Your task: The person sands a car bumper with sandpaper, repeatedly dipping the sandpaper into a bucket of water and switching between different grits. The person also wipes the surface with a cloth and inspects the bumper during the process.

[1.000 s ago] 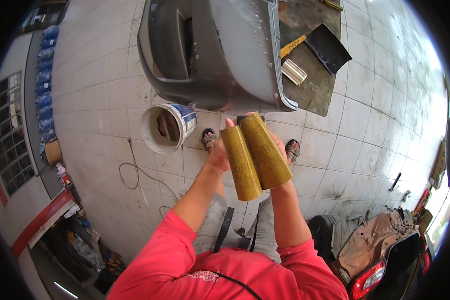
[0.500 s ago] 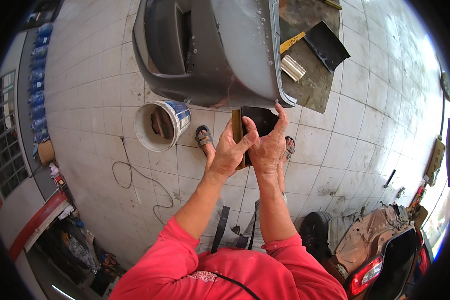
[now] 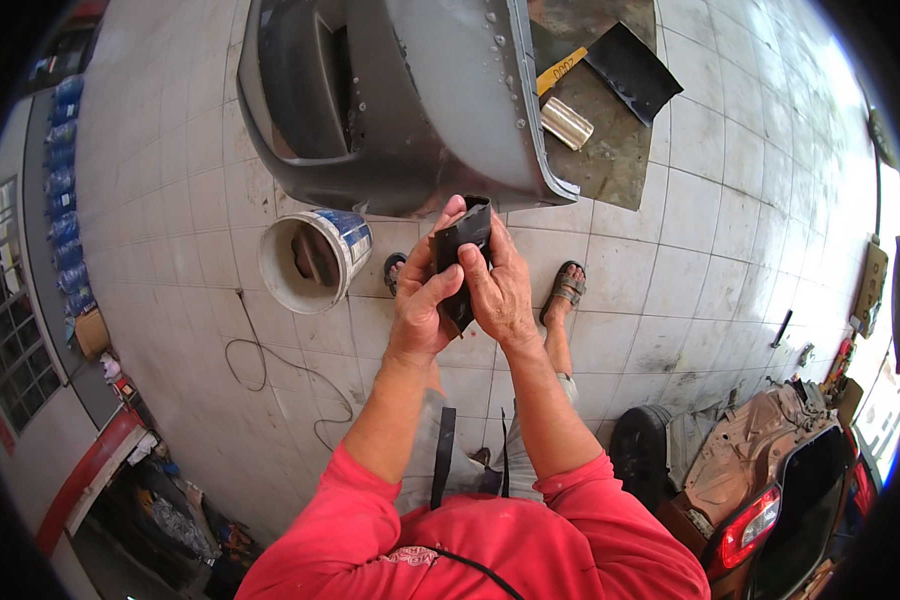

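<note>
Both my hands hold a dark folded sheet (image 3: 462, 235), like abrasive paper, upright in front of me. My left hand (image 3: 422, 300) grips its left edge and lower part, thumb on the face. My right hand (image 3: 500, 290) wraps the right edge from behind. Just beyond the sheet lies a large grey car bumper (image 3: 440, 90) on the tiled floor, its near edge almost touching the sheet's top in the picture. My sandalled feet stand below the hands.
A white bucket (image 3: 310, 260) with a blue label lies on its side left of my hands. A thin cable (image 3: 270, 360) runs over the tiles. A metal can (image 3: 567, 122) and a black panel (image 3: 635, 70) rest on a brown mat. A car's rear (image 3: 770, 500) and a tyre (image 3: 640, 450) are at lower right.
The sheet showed its yellow-brown back as two long folds a second ago; it is now folded small with the dark side out, held by both hands.
</note>
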`<state>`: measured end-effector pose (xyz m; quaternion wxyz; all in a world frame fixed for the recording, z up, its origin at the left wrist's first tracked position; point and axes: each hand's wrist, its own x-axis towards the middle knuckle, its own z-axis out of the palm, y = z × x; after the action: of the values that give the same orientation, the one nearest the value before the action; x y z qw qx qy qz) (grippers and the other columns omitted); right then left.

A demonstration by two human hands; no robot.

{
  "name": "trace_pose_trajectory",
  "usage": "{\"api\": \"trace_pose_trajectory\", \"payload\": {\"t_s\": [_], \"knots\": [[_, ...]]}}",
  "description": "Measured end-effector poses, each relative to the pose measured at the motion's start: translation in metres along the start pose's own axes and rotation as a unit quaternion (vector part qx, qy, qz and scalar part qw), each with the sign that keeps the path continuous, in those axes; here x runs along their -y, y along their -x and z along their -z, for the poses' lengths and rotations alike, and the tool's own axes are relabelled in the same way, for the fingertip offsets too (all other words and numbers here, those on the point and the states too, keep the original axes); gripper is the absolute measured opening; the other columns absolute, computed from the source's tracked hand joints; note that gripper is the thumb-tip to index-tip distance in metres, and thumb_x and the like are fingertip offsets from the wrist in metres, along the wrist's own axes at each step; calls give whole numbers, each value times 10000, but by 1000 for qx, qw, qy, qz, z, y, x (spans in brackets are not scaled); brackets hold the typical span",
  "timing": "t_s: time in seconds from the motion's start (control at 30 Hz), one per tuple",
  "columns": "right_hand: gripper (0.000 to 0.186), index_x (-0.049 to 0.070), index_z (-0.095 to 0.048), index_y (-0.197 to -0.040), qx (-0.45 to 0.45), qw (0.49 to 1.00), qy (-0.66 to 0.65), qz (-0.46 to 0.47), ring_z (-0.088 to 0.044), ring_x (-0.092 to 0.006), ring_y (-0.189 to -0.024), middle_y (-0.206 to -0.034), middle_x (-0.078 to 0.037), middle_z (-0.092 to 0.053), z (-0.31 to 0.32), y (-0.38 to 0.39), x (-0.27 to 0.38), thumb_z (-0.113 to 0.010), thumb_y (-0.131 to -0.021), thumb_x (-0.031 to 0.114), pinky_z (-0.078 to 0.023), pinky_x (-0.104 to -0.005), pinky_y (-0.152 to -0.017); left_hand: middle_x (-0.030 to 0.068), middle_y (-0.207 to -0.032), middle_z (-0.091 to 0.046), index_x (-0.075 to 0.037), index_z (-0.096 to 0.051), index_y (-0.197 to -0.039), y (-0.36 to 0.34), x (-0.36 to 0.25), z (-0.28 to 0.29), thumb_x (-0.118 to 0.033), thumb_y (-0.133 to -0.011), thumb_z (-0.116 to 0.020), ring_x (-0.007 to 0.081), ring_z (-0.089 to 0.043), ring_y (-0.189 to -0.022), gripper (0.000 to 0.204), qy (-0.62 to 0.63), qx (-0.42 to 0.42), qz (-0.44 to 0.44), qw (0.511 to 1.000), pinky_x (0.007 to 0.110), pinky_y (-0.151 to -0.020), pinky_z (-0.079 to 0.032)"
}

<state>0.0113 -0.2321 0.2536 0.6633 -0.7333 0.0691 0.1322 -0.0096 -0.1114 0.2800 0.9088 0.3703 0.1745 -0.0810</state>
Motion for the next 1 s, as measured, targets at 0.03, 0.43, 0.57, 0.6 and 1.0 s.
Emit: {"api": "trace_pose_trajectory", "payload": {"t_s": [0.03,0.43,0.57,0.6,1.0], "knots": [[732,14,-615,-1476,26,997,33,59,-390,-499,-1568,-1645,-304,-482,4,-6,3,-700,-1016,577,-310,-553,-1287,132,-1723,-435,-37,-548,-1588,0,-2,4,-132,-980,-789,233,-447,-1551,661,-19,16,-12,1000,404,-1284,-375],[1091,72,-425,-1659,-132,911,316,230,-571,-368,-1374,-1544,-167,-594,53,-75,-19,-908,-806,549,-415,-506,-1173,107,-1385,-685,-193,-765,-1355,-185,-180,-29,-337,-879,-864,344,-650,-1201,507,-832,113,-393,375,467,-1052,-523],[1161,117,-445,-1655,-108,912,340,201,-661,-276,-1089,-1236,-93,-708,68,-90,-62,-956,-716,571,-444,-426,-959,103,-1429,-660,-204,-740,-1390,-202,-168,-11,-327,-915,-837,344,-614,-1271,500,-876,123,-380,271,492,-1068,-526],[1149,108,-464,-1634,-88,919,334,189,-669,-273,-1052,-1182,-89,-717,74,-93,-62,-958,-708,575,-443,-420,-946,104,-1436,-656,-203,-737,-1393,-177,-152,-9,-329,-922,-830,345,-612,-1274,496,-874,150,-375,270,493,-1067,-528],[923,77,-579,-1433,4,934,312,172,-709,-315,-1011,-1094,-112,-766,101,-105,-58,-978,-709,488,-450,-438,-934,120,-1435,-621,-201,-735,-1397,-144,-116,-14,-337,-951,-796,372,-610,-1218,470,-877,163,-356,278,509,-1017,-521]]}}
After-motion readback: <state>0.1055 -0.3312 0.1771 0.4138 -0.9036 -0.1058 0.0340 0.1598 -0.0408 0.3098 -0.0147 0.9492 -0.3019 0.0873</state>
